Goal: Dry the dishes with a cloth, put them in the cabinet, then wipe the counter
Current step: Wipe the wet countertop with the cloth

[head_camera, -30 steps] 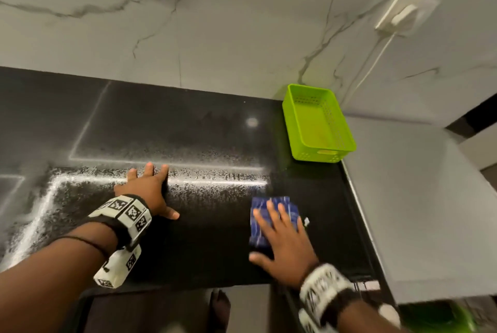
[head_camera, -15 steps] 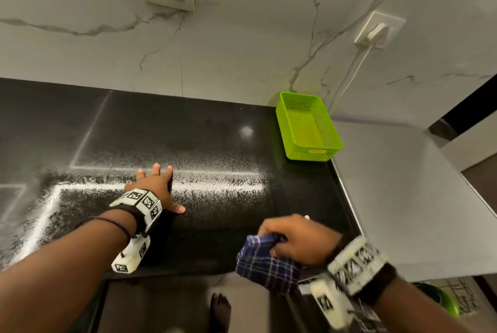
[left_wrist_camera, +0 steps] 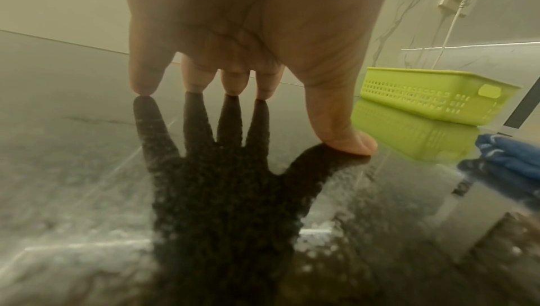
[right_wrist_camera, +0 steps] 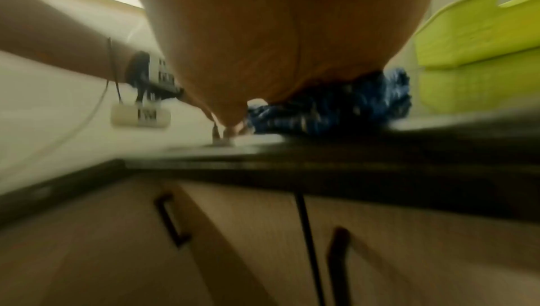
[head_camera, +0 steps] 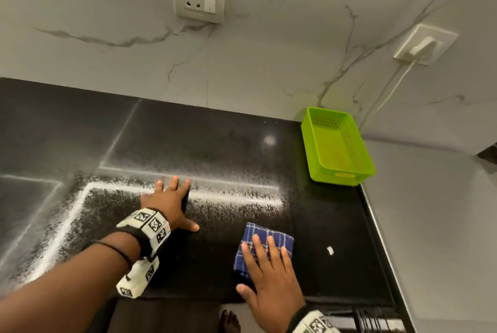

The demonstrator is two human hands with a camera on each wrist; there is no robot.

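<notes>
Head view: a person's right hand lies flat on a folded blue checked cloth, fingers straight and spread, pressing it onto the black counter near the front edge. The left hand rests well apart to the left, also flat, its fingers and thumb splayed and gripping nothing; the left wrist view shows the fingertips and the thumb touching the glossy stone above their own reflection. A lime-green perforated basket sits at the counter's far right corner against the marble wall (nothing can be seen inside it). A small white speck lies on the stone to the right of the cloth. Below the counter, the blurred right wrist view shows wooden cabinet doors with dark handles.
</notes>
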